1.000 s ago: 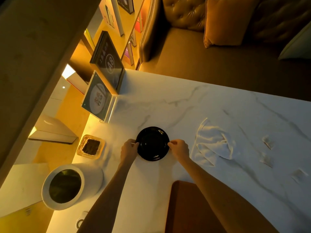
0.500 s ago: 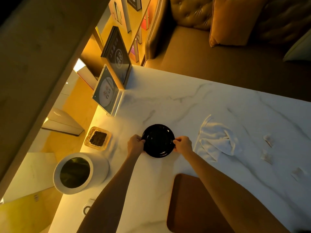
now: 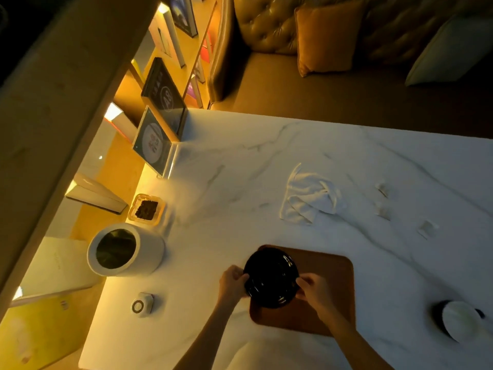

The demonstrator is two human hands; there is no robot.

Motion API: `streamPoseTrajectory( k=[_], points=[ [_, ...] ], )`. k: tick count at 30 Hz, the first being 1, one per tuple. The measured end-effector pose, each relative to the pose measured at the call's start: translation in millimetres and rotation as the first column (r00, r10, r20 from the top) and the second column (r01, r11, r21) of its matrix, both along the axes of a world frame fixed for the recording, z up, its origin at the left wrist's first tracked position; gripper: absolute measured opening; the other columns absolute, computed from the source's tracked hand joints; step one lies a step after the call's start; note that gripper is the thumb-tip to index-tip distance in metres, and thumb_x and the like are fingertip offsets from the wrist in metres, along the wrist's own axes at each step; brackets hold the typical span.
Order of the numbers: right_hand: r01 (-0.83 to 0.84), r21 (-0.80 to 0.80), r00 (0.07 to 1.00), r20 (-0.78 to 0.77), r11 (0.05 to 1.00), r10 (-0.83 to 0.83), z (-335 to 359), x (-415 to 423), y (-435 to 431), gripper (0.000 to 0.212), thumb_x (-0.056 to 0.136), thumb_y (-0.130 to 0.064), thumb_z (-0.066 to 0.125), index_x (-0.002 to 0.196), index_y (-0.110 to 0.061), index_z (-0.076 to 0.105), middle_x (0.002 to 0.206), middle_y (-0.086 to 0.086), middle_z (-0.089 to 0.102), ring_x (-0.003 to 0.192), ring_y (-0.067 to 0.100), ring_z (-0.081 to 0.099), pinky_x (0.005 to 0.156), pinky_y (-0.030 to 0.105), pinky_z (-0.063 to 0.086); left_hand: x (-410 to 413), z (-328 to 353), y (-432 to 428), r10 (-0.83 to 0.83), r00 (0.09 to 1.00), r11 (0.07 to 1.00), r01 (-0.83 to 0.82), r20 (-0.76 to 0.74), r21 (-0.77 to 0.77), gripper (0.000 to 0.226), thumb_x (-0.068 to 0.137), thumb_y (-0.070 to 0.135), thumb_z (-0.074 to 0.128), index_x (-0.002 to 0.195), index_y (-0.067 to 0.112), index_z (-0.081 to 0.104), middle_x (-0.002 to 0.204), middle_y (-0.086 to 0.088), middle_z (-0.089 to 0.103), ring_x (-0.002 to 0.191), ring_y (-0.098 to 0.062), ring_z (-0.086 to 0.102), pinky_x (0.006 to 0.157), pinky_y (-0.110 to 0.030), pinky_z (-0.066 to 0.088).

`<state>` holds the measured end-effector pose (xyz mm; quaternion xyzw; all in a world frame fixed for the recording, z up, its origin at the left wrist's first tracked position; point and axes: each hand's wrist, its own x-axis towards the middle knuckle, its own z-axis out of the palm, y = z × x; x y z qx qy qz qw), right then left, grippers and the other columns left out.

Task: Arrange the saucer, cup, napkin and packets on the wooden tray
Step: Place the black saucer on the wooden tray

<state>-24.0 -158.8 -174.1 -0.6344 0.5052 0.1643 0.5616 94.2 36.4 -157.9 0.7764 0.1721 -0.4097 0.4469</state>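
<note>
The left hand (image 3: 232,283) pinches the left edge of the black saucer (image 3: 270,277), and the right hand (image 3: 312,288) pinches the right edge. The saucer is over the left side of the brown tray (image 3: 328,289). I cannot tell if it touches the tray. The cup (image 3: 458,320) sits on the white bench (image 3: 240,182), right of the tray. Farther away lies the crumpled napkin (image 3: 310,198), with three small packets (image 3: 384,210) to its right.
</note>
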Motion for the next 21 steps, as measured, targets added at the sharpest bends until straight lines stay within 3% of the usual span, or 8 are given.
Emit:
streamPoseTrajectory(
  k=[3, 6, 8, 11, 13, 15, 18, 21],
  points=[
    [0.013, -0.015, 1.0, 0.004, 1.0, -0.013, 2.0, -30.5, -7.7, 0.021, 0.093, -0.008, 0.059, 0.11, 0.003, 0.063, 0.091, 0.011, 0.065, 0.082, 0.024, 0.068, 0.068, 0.032, 0.06, -29.5, 2.2, -7.7, -0.032, 0.999, 0.999, 0.032, -0.043, -0.012, 0.012, 0.091, 0.003, 0.059, 0.102, -0.003, 0.06, 0.089, -0.015, 0.064, 0.078, -0.029, 0.069, 0.067, -0.048, 0.063],
    [0.039, -0.027, 0.999, 0.009, 0.999, -0.039, 2.5, -46.7, -15.0, 0.02, 0.093, -0.008, 0.059, 0.109, 0.004, 0.064, 0.095, 0.016, 0.067, 0.085, 0.027, 0.068, 0.071, 0.037, 0.061, -45.9, 1.0, -13.8, -0.101, 0.994, 0.995, 0.102, -0.028, 0.01, 0.017, 0.092, 0.002, 0.059, 0.108, -0.003, 0.059, 0.098, -0.016, 0.063, 0.074, -0.019, 0.065, 0.048, -0.023, 0.057],
    [0.047, -0.034, 0.999, 0.008, 0.998, -0.047, 1.7, -53.6, -17.7, 0.019, 0.093, -0.008, 0.059, 0.108, 0.003, 0.064, 0.098, 0.019, 0.067, 0.085, 0.028, 0.069, 0.074, 0.042, 0.061, -50.6, -0.7, -18.5, -0.148, 0.989, 0.989, 0.148, -0.01, 0.023, 0.019, 0.092, 0.001, 0.058, 0.111, -0.002, 0.059, 0.1, -0.014, 0.064, 0.073, -0.015, 0.063, 0.044, -0.016, 0.052],
    [0.072, -0.025, 0.997, 0.0, 0.997, -0.072, -1.5, -58.0, -18.0, 0.02, 0.093, -0.008, 0.059, 0.109, 0.002, 0.063, 0.098, 0.017, 0.066, 0.085, 0.028, 0.069, 0.075, 0.042, 0.061, -51.1, -4.6, -24.4, -0.186, 0.983, 0.98, 0.185, 0.003, 0.072, 0.02, 0.092, 0.001, 0.057, 0.113, 0.0, 0.059, 0.103, -0.018, 0.066, 0.075, -0.019, 0.064, 0.046, -0.019, 0.053],
    [0.082, -0.021, 0.997, -0.01, 0.996, -0.082, -4.0, -57.8, -17.2, 0.021, 0.093, -0.009, 0.059, 0.111, 0.002, 0.062, 0.098, 0.017, 0.066, 0.085, 0.029, 0.069, 0.075, 0.043, 0.061, -50.2, -7.1, -28.8, -0.198, 0.98, 0.974, 0.197, 0.003, 0.11, 0.02, 0.092, 0.003, 0.056, 0.112, 0.002, 0.059, 0.105, -0.019, 0.065, 0.086, -0.028, 0.066, 0.066, -0.036, 0.062],
    [0.089, -0.017, 0.996, -0.021, 0.996, -0.09, -6.3, -54.6, -15.7, 0.023, 0.093, -0.009, 0.058, 0.113, 0.002, 0.061, 0.103, 0.019, 0.066, 0.087, 0.031, 0.069, 0.077, 0.044, 0.061, -48.3, -10.7, -31.1, -0.202, 0.979, 0.97, 0.199, 0.002, 0.142, 0.02, 0.092, 0.004, 0.056, 0.111, 0.004, 0.059, 0.106, -0.018, 0.065, 0.095, -0.032, 0.065, 0.083, -0.049, 0.059],
    [0.102, -0.01, 0.994, -0.028, 0.995, -0.102, -9.4, -48.4, -13.8, 0.025, 0.094, -0.009, 0.058, 0.116, 0.003, 0.06, 0.108, 0.023, 0.064, 0.09, 0.034, 0.068, 0.08, 0.047, 0.06, -45.3, -13.6, -34.4, -0.215, 0.976, 0.959, 0.209, 0.014, 0.189, 0.017, 0.092, 0.005, 0.054, 0.108, 0.007, 0.059, 0.103, -0.014, 0.065, 0.094, -0.031, 0.065, 0.085, -0.049, 0.057],
    [0.099, 0.008, 0.994, -0.045, 0.995, -0.098, -11.0, -40.3, -13.0, 0.026, 0.094, -0.009, 0.057, 0.117, 0.003, 0.059, 0.109, 0.023, 0.064, 0.092, 0.034, 0.068, 0.081, 0.045, 0.059, -42.0, -13.3, -35.3, -0.229, 0.973, 0.947, 0.214, 0.039, 0.238, 0.015, 0.092, 0.006, 0.053, 0.105, 0.009, 0.06, 0.096, -0.009, 0.064, 0.086, -0.024, 0.063, 0.077, -0.039, 0.058]
  ],
)
